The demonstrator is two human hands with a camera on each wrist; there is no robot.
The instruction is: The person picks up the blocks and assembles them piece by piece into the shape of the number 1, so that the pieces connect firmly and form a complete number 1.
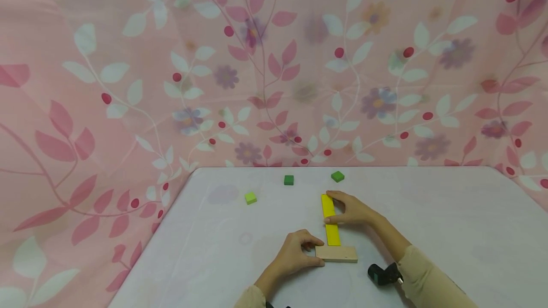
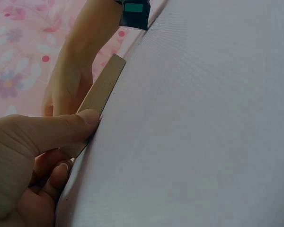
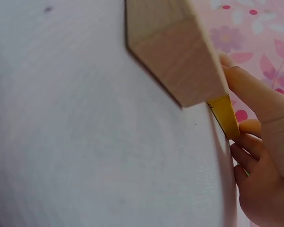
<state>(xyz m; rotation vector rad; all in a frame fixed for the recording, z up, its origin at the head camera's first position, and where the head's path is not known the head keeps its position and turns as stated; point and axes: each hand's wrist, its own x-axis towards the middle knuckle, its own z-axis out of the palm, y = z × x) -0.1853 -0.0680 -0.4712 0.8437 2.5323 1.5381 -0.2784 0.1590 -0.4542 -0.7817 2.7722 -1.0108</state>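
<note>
Two hands curled: left [image 1: 293, 252] grips wooden block [image 1: 338, 253], right [image 1: 354, 209] yellow strip [image 1: 332, 235].

Softly lit in the head view, faintly shadowed; dimmer from the left wrist, with fine ripples across the tabletop [image 2: 194, 118]; blurry from the right.

Table [image 1: 192, 251] bears wooden block [image 1: 337, 254], yellow strip [image 1: 332, 235], green blocks [image 1: 288, 180]

I list one flat yellow bar [image 1: 333, 235], gripped by the right hand [image 1: 353, 210]; one pale wooden block [image 1: 340, 253], crosswise at its near end, left hand [image 1: 294, 252] pinching it.
</note>
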